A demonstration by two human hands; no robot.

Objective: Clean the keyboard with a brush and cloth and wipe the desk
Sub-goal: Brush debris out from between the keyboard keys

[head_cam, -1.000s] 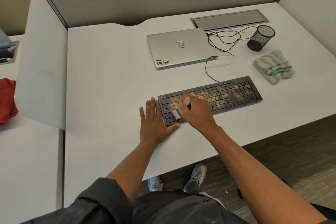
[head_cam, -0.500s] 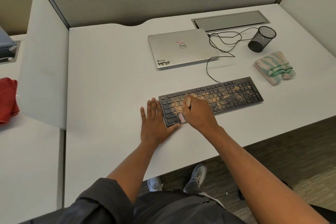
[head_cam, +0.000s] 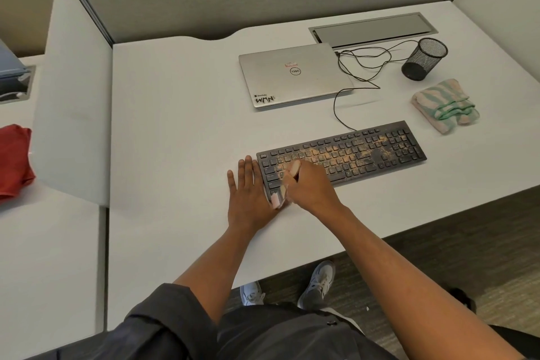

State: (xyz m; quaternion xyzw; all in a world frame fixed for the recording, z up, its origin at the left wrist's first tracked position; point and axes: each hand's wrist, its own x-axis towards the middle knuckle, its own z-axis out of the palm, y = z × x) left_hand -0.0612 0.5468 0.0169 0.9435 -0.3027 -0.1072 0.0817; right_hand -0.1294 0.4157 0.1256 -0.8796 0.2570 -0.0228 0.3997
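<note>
A black keyboard [head_cam: 359, 152] lies on the white desk [head_cam: 175, 131], its middle keys covered in orange-brown dust. My right hand [head_cam: 309, 187] grips a small pale brush [head_cam: 277, 197] whose pink bristles touch the keyboard's near left corner. My left hand [head_cam: 248, 190] rests flat on the desk, fingers straight, against the keyboard's left end. A folded green and peach striped cloth [head_cam: 445, 105] sits to the right, beyond the keyboard.
A closed silver laptop [head_cam: 295, 79] lies behind the keyboard, with a black cable [head_cam: 362, 67] looping beside it. A black mesh cup [head_cam: 425, 58] stands at the back right. A white divider [head_cam: 73, 102] borders the desk's left side; a red cloth [head_cam: 13, 159] lies beyond it.
The brush has swept towards me down the left keys, from mid-keyboard to the near left corner. My left hand has stayed in place.
</note>
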